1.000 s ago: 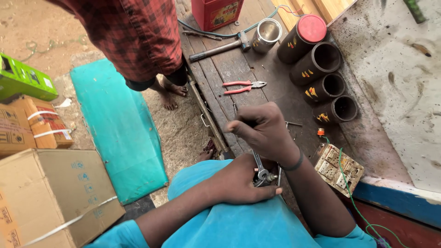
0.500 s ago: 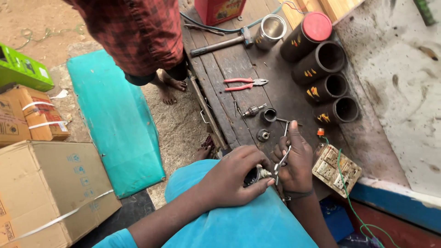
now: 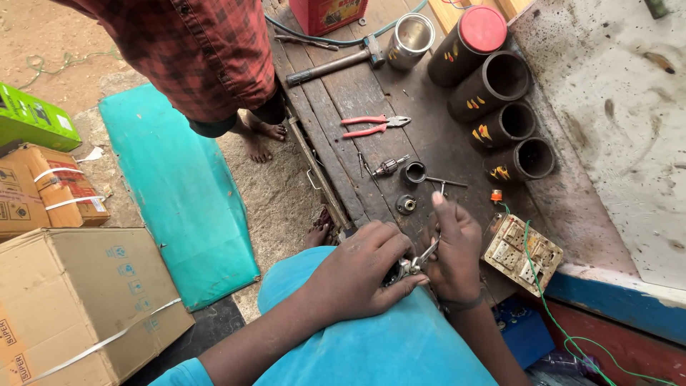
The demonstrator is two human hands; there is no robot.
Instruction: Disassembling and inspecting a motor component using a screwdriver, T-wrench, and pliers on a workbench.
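Note:
My left hand (image 3: 361,268) and my right hand (image 3: 454,250) meet over my lap, at the near edge of a dark wooden table (image 3: 429,136). The left hand's fingers are closed around a small dark metal part (image 3: 395,273). The right hand grips a silver plier-like tool (image 3: 423,257) whose jaws touch that part. Just beyond my hands, several small pieces lie on the table: a little motor armature (image 3: 389,166), a black ring cap (image 3: 414,172) and a round metal piece (image 3: 406,205).
Red-handled pliers (image 3: 375,125), a hammer (image 3: 336,63), a steel cup (image 3: 411,32) and black tubes (image 3: 504,121) sit farther back. A switch board (image 3: 522,254) with green wire lies at right. Another person in a red checked shirt (image 3: 207,57) stands left, beside a teal board (image 3: 179,193) and cardboard boxes (image 3: 78,300).
My right hand has drawn back from over the table to my lap and now meets the left hand on the tool. The small pieces on the table have come into view.

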